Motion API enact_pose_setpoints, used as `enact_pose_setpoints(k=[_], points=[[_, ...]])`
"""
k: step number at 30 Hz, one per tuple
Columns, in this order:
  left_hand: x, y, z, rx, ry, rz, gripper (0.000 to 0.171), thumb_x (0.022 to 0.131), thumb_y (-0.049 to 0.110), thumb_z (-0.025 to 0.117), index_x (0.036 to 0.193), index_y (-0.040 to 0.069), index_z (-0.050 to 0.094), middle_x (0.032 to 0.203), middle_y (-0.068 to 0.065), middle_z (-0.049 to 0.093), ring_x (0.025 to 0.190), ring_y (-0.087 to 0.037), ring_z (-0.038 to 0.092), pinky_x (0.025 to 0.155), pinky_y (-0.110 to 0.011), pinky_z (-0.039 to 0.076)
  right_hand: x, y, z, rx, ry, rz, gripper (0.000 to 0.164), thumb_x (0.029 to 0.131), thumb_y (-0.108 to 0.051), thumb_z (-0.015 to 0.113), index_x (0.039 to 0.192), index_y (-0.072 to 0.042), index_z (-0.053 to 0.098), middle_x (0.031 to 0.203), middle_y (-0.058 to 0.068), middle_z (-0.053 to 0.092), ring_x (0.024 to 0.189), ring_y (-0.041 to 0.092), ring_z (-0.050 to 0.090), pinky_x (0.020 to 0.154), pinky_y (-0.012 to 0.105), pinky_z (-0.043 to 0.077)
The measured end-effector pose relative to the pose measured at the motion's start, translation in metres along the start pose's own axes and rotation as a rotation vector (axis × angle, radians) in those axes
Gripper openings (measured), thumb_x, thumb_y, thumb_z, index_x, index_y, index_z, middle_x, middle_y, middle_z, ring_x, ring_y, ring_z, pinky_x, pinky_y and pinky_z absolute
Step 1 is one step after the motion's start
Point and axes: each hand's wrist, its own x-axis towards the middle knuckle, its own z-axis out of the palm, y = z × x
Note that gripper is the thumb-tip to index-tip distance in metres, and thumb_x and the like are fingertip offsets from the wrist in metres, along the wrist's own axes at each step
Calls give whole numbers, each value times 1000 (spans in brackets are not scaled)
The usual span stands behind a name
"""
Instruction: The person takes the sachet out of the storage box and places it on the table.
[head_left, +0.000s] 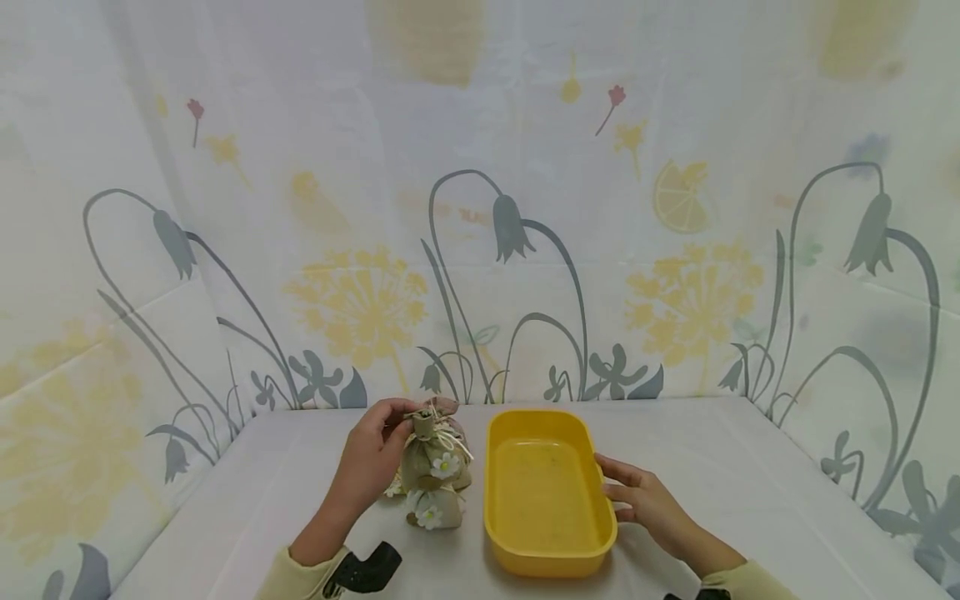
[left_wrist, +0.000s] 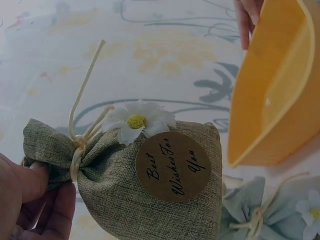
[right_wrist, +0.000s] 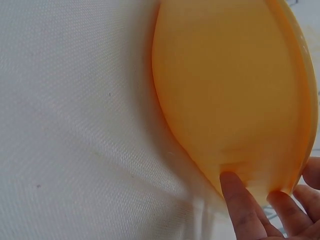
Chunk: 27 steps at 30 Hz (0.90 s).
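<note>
My left hand (head_left: pixel 371 454) pinches the gathered neck of an olive-green cloth gift pouch (head_left: pixel 417 473) between thumb and fingers. The pouch (left_wrist: pixel 115 185) hangs from a cream drawstring-tied top, with a white artificial daisy (left_wrist: pixel 137 121) and a round brown "Best Wishes For You" sticker (left_wrist: pixel 174 167). Below it sits a pale grey-blue pouch (head_left: pixel 448 510), also with a daisy. To the right stands a yellow plastic bin (head_left: pixel 551 567) with nothing inside. Fingertips of my right hand (head_left: pixel 652 504) rest against the bin's outer right wall, seen close up in the right wrist view.
More pouches, including a pinkish one (head_left: pixel 447 407), stand behind the olive one, partly hidden. A white cloth (head_left: pixel 750 467) covers the table. A flower-printed curtain (head_left: pixel 480 292) closes off the back and sides.
</note>
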Motion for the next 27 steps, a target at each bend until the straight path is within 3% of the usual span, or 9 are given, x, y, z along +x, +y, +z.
enact_pose_setpoints(k=[8,13,19,27], points=[[-7,-19,-24,66,47,-53,18,94,1,52,111,3,58,107,-11,58,99,-23,58,81,-35,49,0,0,1,-5,21,6,59,94,-18,55,142,6,29,143,30,27,111,29,54,78,40,52],[-12,-38,-33,100,56,-134,18,95,2,51,111,4,58,107,-11,59,101,-24,58,83,-36,49,0,1,1,-4,16,5,59,95,-18,55,142,6,29,143,30,27,111,29,53,79,40,52],[-18,-60,-34,124,58,-231,17,95,1,50,110,1,58,105,-13,59,100,-28,58,82,-39,49,-2,0,2,-12,15,6,58,95,-18,54,142,6,29,143,29,28,113,31,52,79,40,51],[-22,-86,-26,141,59,-268,17,93,-1,51,108,-2,59,103,-14,61,98,-29,58,78,-37,50,-2,-1,2,-5,16,6,59,95,-18,54,142,6,29,143,29,28,113,31,52,79,40,51]])
